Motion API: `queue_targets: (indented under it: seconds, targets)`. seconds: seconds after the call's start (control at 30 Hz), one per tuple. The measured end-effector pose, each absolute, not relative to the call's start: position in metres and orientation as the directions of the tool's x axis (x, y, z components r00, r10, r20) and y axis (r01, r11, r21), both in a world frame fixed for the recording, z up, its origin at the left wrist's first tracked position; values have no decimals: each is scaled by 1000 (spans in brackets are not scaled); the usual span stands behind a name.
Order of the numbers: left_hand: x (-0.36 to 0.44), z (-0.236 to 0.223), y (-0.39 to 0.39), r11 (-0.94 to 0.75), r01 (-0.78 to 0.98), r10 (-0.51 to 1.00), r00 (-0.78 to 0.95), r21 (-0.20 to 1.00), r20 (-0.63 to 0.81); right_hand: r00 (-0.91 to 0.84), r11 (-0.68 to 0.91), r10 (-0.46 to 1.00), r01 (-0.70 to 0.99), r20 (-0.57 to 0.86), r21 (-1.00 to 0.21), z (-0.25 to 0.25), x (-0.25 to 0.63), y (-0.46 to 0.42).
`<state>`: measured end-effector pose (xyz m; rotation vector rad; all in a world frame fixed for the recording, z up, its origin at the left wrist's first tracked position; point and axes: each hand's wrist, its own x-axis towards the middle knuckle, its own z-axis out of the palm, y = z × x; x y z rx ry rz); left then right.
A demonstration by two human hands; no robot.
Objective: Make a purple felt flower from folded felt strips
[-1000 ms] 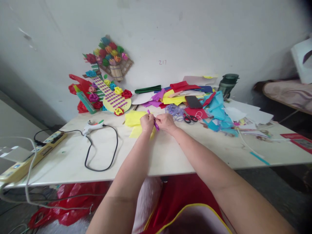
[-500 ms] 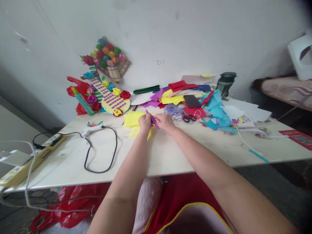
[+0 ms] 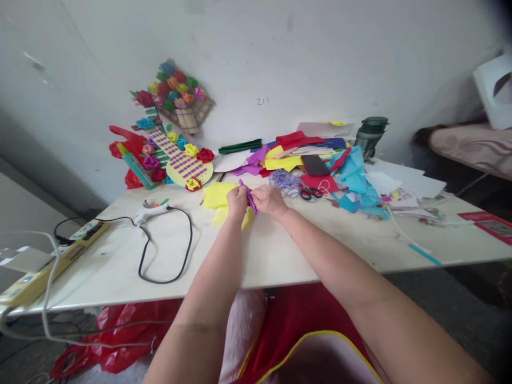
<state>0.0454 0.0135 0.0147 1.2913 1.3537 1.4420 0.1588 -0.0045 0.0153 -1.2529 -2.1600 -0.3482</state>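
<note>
Head view: forearms point(image 3: 218, 266) outstretched, angled inward, both hands point(image 3: 269, 200) close together in a grip on purple paper point(image 3: 250, 199).

Matt purple paper point(image 3: 249, 198), smooth pale tabletop point(image 3: 280, 256), glossy red plastic bag point(image 3: 114, 346)

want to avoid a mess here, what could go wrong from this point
The purple paper might tear or crease, since the left hand and right hand both grip it. The black cord loops on the table near the left forearm, so an arm could snag it and drag the glue gun. The scissors lie beside tangled string, which might catch if they were lifted.
</note>
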Motion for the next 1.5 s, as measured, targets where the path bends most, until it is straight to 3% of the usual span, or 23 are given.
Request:
queue_targets:
  seconds: [0.17,0.27,0.33,0.43,0.53,0.6,0.7,0.87,0.97,1.17,1.23,1.37,1.5]
  targets:
    - [42,12,15,-183,110,971,-137,977,197,-430,556,678,831,596,-32,18,160,-9]
    - [39,12,16,-252,62,965,-64,966,256,-432,586,687,805,585,-93,18,161,-11]
    - [38,12,16,-279,29,960,-33,960,279,-359,584,717,777,597,-233,16,162,-11]
    - [38,14,14,-243,22,970,21,970,243,-144,506,819,636,555,-582,15,165,-5]
    - [39,16,12,-200,10,977,73,980,198,10,321,940,316,341,-893,13,169,3]
    - [40,15,13,-182,-5,979,91,983,182,15,187,982,125,190,-974,13,172,7]
    - [40,14,15,-182,-2,979,89,983,182,-51,132,990,-3,132,-991,13,178,10]
    - [38,11,20,-328,-57,939,88,943,332,-154,214,963,-52,220,-975,13,180,8]
    - [38,10,21,-337,-58,935,94,940,342,-189,222,953,-88,235,-971,13,178,7]
    - [40,7,22,-386,32,917,122,922,380,-147,263,952,-63,269,-963,9,174,9]
    - [38,7,23,-414,124,910,43,902,412,-117,284,950,-59,289,-957,9,174,11]
    - [32,11,22,-297,301,889,-260,906,378,0,321,947,-58,321,-945,9,175,13]
    - [32,12,19,-169,323,956,-175,931,234,104,357,931,-50,350,-933,8,178,17]
